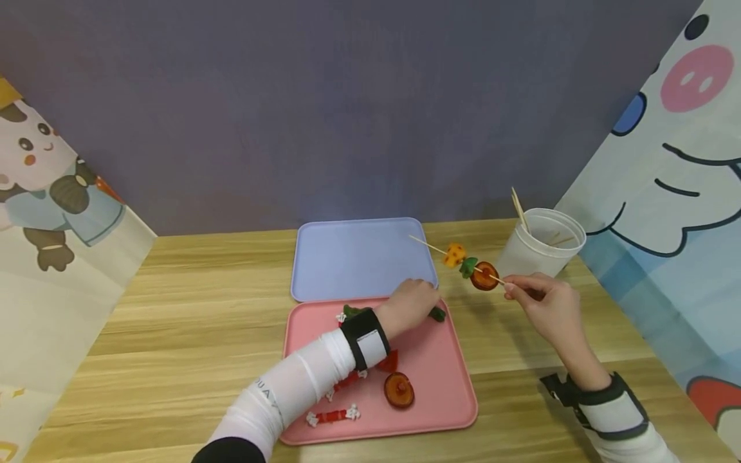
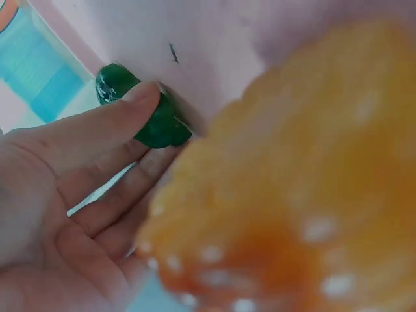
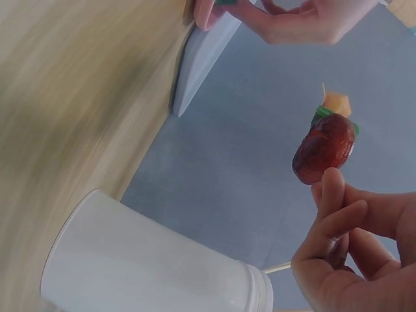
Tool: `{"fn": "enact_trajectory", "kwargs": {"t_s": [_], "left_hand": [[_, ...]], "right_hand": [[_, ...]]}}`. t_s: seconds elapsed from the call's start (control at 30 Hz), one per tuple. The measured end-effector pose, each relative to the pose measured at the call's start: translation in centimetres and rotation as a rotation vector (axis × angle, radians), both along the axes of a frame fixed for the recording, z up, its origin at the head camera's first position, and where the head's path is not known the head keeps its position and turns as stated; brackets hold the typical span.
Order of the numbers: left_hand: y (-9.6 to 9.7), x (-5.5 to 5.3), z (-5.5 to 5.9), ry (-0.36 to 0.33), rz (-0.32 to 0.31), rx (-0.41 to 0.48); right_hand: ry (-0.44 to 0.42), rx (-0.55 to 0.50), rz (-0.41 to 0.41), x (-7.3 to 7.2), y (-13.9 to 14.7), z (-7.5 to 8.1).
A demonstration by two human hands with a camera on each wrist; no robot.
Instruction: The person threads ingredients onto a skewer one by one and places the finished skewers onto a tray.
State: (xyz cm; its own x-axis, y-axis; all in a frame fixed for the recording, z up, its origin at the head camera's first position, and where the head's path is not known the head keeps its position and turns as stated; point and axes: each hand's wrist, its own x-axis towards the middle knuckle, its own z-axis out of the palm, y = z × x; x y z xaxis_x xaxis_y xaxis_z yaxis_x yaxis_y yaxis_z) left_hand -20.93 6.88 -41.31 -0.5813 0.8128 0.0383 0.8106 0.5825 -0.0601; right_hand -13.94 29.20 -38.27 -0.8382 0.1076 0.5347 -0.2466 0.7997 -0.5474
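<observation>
My left hand [image 1: 412, 303] reaches over the pink tray [image 1: 446, 399]. In the left wrist view its thumb and fingers pinch a glossy dark green vegetable piece [image 2: 156, 120]. Off the tray's right side, my right hand [image 1: 547, 305] pinches the lower end of a thin wooden skewer [image 1: 427, 243]. Threaded on that skewer are a brown round mushroom-like piece [image 1: 484, 276], a green piece [image 1: 467, 267] and a spotted orange piece [image 1: 455, 254]. The skewer slants up to the left, its bare tip above the table.
On the pink tray lie another brown round piece [image 1: 399, 390], a red piece [image 1: 388, 361], and red-and-white sticks [image 1: 332, 416]. A blue tray [image 1: 359, 257] is behind. A white cup [image 1: 529, 251] holds skewers. A blurred orange thing [image 2: 292, 182] fills the left wrist view's foreground.
</observation>
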Motion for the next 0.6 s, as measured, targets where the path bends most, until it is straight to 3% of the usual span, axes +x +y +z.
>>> {"fn": "enact_trajectory", "kwargs": {"t_s": [0.17, 0.37, 0.6], "left_hand": [[-0.5, 0.3, 0.3, -0.121, 0.083, 0.068], [-1.9, 0.2, 1.1, -0.321, 0.225, 0.283], [-4.3, -0.2, 1.3, -0.450, 0.235, 0.568]], "right_hand": [[-0.001, -0.005, 0.002, 0.1, -0.2, 0.2], [0.005, -0.010, 0.011, 0.1, -0.4, 0.6], [0.015, -0.030, 0.045, 0.1, -1.1, 0.9]]}}
